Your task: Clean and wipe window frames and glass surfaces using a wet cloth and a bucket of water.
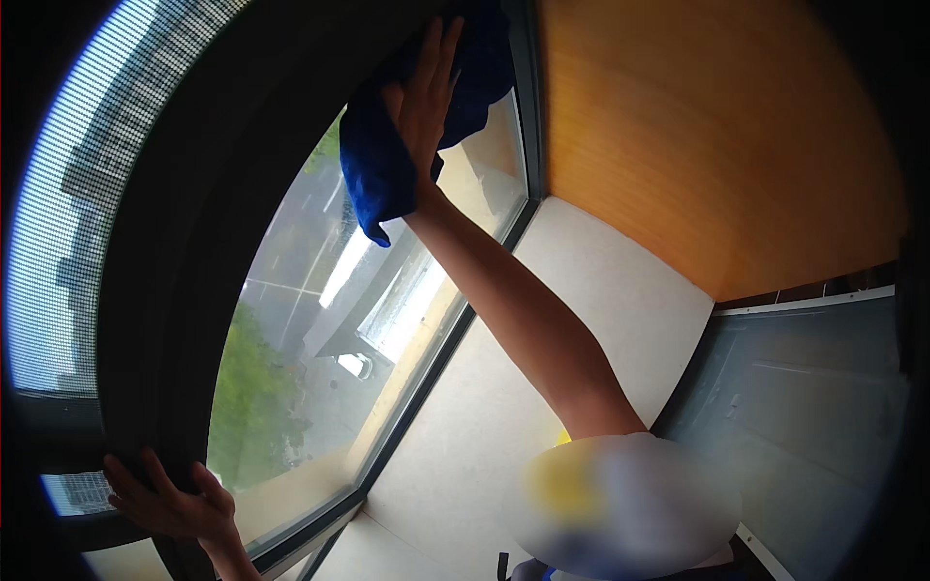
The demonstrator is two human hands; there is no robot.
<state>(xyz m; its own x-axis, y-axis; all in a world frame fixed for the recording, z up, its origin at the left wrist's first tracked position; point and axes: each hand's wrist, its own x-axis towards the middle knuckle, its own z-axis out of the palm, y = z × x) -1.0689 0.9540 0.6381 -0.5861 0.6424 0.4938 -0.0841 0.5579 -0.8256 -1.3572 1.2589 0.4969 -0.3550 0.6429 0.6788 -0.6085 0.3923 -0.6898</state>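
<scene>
My right hand (425, 109) is pressed flat, fingers extended, on a blue cloth (378, 160) at the upper part of a window pane (290, 290). One fold of the cloth wraps over the side of the hand, and a corner hangs below the wrist. The cloth's top edge fades into shadow. At the lower left, my left hand (174, 505) touches the dark window frame (152, 348) with its fingers spread and nothing held in it. My right forearm reaches up across the white sill.
A white sill (450, 436) runs below the pane. An orange-brown wood panel (690, 145) borders the window's right side. A grey panel with a light metal edge (799, 392) stands at the lower right. Through the glass, a road and trees lie far below. A mesh screen (65, 254) curves at the left.
</scene>
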